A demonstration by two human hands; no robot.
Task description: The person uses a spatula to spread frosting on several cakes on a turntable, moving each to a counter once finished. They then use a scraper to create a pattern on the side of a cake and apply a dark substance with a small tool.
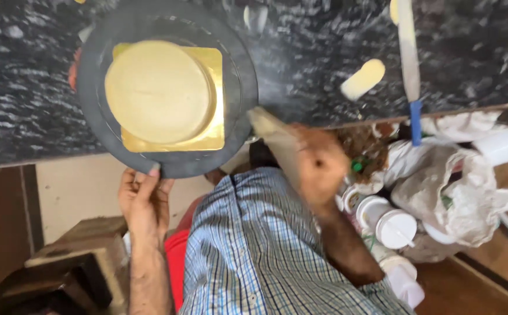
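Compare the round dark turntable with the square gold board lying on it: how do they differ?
The round dark turntable is matte grey-black and larger; the square gold board is shiny and fits inside its rim. The turntable overhangs the counter edge, touched by the left hand; the board carries a pale round cake. Both lie flat.

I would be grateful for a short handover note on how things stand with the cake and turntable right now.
Left hand: fingers on the near rim of the dark turntable.
Right hand: closed around a piping bag, tip near the turntable's right edge; blurred.
Cake: round, pale, smooth-coated, on a gold board on the turntable.
Done: coating on top.
Left: no piping visible on the cake.
Long spatula lies on the counter.
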